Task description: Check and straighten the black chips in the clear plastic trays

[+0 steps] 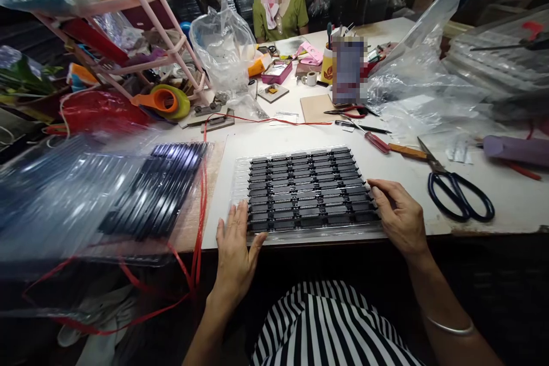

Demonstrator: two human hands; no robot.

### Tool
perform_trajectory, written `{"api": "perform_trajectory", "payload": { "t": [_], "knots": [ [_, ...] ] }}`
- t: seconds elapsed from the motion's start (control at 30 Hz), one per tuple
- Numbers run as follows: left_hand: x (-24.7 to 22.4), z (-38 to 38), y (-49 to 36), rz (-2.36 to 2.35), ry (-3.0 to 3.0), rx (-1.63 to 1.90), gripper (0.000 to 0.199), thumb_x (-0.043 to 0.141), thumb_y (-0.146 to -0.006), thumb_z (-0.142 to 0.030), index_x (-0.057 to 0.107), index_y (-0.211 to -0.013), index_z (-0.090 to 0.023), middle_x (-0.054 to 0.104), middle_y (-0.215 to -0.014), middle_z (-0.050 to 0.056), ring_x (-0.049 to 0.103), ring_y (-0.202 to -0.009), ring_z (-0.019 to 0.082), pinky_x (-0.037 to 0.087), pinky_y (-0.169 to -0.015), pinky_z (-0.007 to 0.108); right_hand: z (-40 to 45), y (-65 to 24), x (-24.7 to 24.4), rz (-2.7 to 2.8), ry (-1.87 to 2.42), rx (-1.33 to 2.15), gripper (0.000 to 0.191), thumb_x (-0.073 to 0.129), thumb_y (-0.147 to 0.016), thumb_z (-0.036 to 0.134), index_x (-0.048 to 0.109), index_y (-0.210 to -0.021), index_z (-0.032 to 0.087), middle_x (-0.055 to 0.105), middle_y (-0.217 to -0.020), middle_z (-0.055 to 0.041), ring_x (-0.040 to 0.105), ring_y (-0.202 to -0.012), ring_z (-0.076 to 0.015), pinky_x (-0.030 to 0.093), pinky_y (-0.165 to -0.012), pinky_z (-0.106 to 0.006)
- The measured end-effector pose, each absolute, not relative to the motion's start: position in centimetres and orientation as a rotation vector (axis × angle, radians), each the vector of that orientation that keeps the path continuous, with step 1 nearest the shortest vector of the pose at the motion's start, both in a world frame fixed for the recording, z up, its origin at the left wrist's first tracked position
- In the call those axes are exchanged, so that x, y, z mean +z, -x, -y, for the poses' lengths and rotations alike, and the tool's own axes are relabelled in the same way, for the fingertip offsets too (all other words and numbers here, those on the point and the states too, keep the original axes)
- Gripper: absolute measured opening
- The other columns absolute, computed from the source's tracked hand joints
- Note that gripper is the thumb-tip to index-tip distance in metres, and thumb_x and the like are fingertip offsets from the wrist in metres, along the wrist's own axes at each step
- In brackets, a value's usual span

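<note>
A clear plastic tray lies flat near the table's front edge, with rows of black toothed parts in it. My left hand rests on the tray's left front corner, palm down, fingers spread and thumb against the near rim. At the tray's right side is my right hand, its thumb and index finger pressed together at the ends of the rows. Whatever lies between those fingertips is too small to make out. To the left, more long black parts lie under clear plastic.
Dark-handled scissors, a red screwdriver and pliers lie right and behind. Red string hangs over the front edge. A pink rack stands back left; plastic bags fill the right. A person sits opposite.
</note>
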State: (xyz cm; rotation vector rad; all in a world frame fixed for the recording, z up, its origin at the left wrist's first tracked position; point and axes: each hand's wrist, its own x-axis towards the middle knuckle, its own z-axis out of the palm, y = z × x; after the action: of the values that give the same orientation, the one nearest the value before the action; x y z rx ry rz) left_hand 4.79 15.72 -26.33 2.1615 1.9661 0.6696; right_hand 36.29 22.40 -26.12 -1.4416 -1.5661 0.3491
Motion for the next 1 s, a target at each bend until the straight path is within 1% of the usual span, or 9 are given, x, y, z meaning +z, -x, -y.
{"api": "perform_trajectory", "payload": {
  "t": [0.13,0.2,0.27,0.33,0.4,0.5,0.6,0.83,1.0],
  "knots": [
    [-26.1,-16.1,-4.4,-1.975,-2.041,0.812,0.062,0.043,-0.092,-0.039,0.02,-0.147,-0.024,0.035,-0.148,0.011,0.02,-0.141,0.025,0.021,-0.112,0.051,-22.5,-36.6,-26.7,1.529,1.52,0.337,0.025,0.049,-0.09,0.034,0.066,-0.105,0.023,0.067,-0.103,-0.0075,0.062,-0.096,-0.0234,0.049,-0.087,-0.041],
    [-25.8,-16.2,-4.5,-1.946,-2.026,0.832,0.058,0.043,-0.092,-0.038,0.025,-0.145,-0.024,0.039,-0.146,0.01,0.021,-0.14,0.025,0.022,-0.111,0.05,-22.5,-36.7,-26.8,1.522,1.546,0.336,0.026,0.05,-0.09,0.035,0.067,-0.104,0.022,0.068,-0.101,-0.0075,0.063,-0.093,-0.0233,0.05,-0.085,-0.041],
    [-25.4,-16.5,-4.5,-1.942,-2.037,0.854,0.052,0.042,-0.093,-0.036,0.033,-0.142,-0.024,0.045,-0.142,0.009,0.027,-0.138,0.026,0.023,-0.11,0.051,-22.5,-36.8,-26.9,1.521,1.559,0.324,0.026,0.05,-0.089,0.036,0.068,-0.103,0.022,0.069,-0.099,-0.0076,0.064,-0.089,-0.023,0.051,-0.083,-0.041],
    [-24.9,-17.3,-4.5,-1.957,-2.064,0.913,0.043,0.041,-0.093,-0.034,0.044,-0.135,-0.024,0.054,-0.133,0.009,0.041,-0.13,0.026,0.029,-0.106,0.05,-22.5,-36.8,-26.9,1.523,1.569,0.32,0.027,0.05,-0.089,0.037,0.068,-0.103,0.022,0.069,-0.098,-0.0077,0.064,-0.088,-0.0228,0.051,-0.08,-0.04],
    [-24.4,-18.4,-4.4,-1.963,-2.095,0.972,0.036,0.04,-0.093,-0.032,0.055,-0.124,-0.024,0.061,-0.121,0.009,0.053,-0.116,0.025,0.037,-0.099,0.046,-22.6,-36.9,-26.9,1.53,1.577,0.312,0.027,0.05,-0.089,0.037,0.068,-0.103,0.022,0.069,-0.097,-0.0076,0.063,-0.086,-0.0226,0.051,-0.078,-0.039],
    [-24.0,-20.4,-4.1,-1.936,-2.139,0.959,0.03,0.042,-0.092,-0.028,0.064,-0.111,-0.024,0.067,-0.106,0.007,0.058,-0.099,0.023,0.041,-0.088,0.042,-22.7,-37.0,-27.0,1.539,1.577,0.303,0.028,0.05,-0.089,0.037,0.068,-0.103,0.022,0.068,-0.097,-0.0076,0.063,-0.087,-0.0224,0.05,-0.08,-0.039],
    [-24.1,-21.8,-3.8,-1.912,-2.17,0.9,0.026,0.046,-0.089,-0.023,0.066,-0.105,-0.023,0.068,-0.096,0.007,0.058,-0.091,0.024,0.04,-0.082,0.041,-22.8,-37.2,-27.3,1.539,1.581,0.314,0.028,0.05,-0.089,0.037,0.068,-0.104,0.021,0.068,-0.099,-0.0073,0.063,-0.09,-0.0224,0.049,-0.084,-0.039],
    [-23.9,-23.0,-3.4,-1.855,-2.17,0.875,0.016,0.051,-0.087,-0.018,0.065,-0.093,-0.019,0.068,-0.09,0.006,0.057,-0.088,0.023,0.038,-0.081,0.04,-22.9,-37.1,-27.1,1.569,1.537,0.338,0.029,0.049,-0.089,0.036,0.067,-0.104,0.019,0.068,-0.101,-0.0076,0.061,-0.096,-0.0226,0.047,-0.089,-0.039],
    [-24.2,-24.0,-2.4,-1.77,-2.128,0.897,0.006,0.055,-0.084,-0.019,0.061,-0.086,-0.018,0.066,-0.085,0.004,0.058,-0.083,0.02,0.043,-0.077,0.035,-22.4,-36.4,-26.4,1.492,1.499,0.342,0.025,0.049,-0.09,0.032,0.065,-0.106,0.021,0.065,-0.107,-0.0071,0.06,-0.101,-0.0218,0.05,-0.074,-0.032]
  ]
}}
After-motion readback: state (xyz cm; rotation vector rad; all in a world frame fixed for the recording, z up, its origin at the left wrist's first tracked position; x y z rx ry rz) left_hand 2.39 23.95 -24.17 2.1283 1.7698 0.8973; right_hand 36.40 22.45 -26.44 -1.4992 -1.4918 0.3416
